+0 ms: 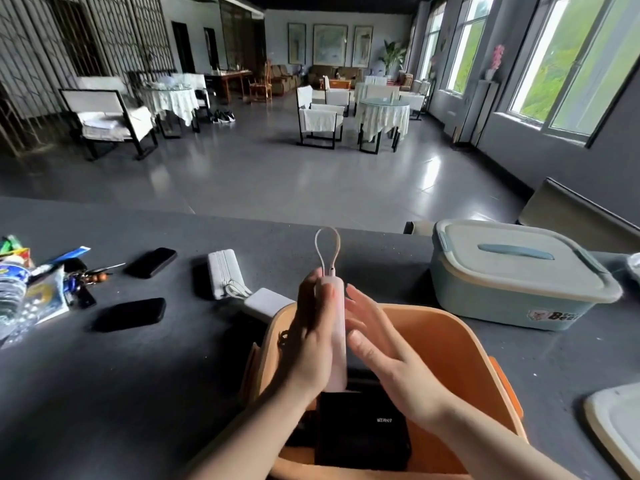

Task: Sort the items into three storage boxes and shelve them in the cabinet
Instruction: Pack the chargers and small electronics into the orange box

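The left hand [311, 337] gripped a pale pink power bank [335, 337] upright over the open orange box [446, 344], its cord loop [328, 247] standing above the fingers. The right hand [384, 351] hovered just beside it, fingers straight and spread, holding nothing. Inside the box lay a black power bank [363, 431]. On the dark table [138, 393] to the left sat a white power bank [225, 277], a white charger [265, 303], two black phones [131, 314], keys [88, 277] and snack packets [41, 296]. A lidded blue box [519, 275] stood well apart at right.
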Demonstrator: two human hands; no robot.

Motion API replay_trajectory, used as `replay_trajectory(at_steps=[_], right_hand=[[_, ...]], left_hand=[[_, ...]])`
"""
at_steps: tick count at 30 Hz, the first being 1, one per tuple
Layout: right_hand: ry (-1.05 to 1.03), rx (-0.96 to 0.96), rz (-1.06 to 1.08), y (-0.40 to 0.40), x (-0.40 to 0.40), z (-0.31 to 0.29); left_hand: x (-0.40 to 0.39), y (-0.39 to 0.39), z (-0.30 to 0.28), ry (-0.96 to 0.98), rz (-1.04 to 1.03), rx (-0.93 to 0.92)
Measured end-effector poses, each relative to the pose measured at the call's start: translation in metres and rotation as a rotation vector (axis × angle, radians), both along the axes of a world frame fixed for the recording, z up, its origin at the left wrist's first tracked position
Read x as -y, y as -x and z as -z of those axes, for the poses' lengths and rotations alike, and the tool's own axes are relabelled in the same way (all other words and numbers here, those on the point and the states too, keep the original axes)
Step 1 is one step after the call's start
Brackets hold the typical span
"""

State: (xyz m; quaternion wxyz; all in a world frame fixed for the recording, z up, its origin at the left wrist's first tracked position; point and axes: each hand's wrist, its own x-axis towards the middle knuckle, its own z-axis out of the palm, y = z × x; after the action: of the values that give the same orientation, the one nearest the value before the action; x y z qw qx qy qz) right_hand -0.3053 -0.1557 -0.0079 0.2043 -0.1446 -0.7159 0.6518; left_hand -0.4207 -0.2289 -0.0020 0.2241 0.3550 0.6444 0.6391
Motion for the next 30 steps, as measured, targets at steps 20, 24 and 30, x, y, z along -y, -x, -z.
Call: replay_trajectory(at_steps=[20, 24, 30], right_hand=[[-1.100, 0.356, -0.132, -0.038, -0.037, 0.015], [-1.256, 0.426, -0.240, -0.038, -0.029, 0.023], [-1.273, 0.483, -0.351, -0.026, -0.022, 0.032]], left_hand=[[0.034, 0.057, 0.056, 0.156, -0.138, -0.298], [0.035, 0.055, 0.059, 0.197, -0.141, -0.258], [0.038, 0.052, 0.052, 0.280, -0.137, -0.378]])
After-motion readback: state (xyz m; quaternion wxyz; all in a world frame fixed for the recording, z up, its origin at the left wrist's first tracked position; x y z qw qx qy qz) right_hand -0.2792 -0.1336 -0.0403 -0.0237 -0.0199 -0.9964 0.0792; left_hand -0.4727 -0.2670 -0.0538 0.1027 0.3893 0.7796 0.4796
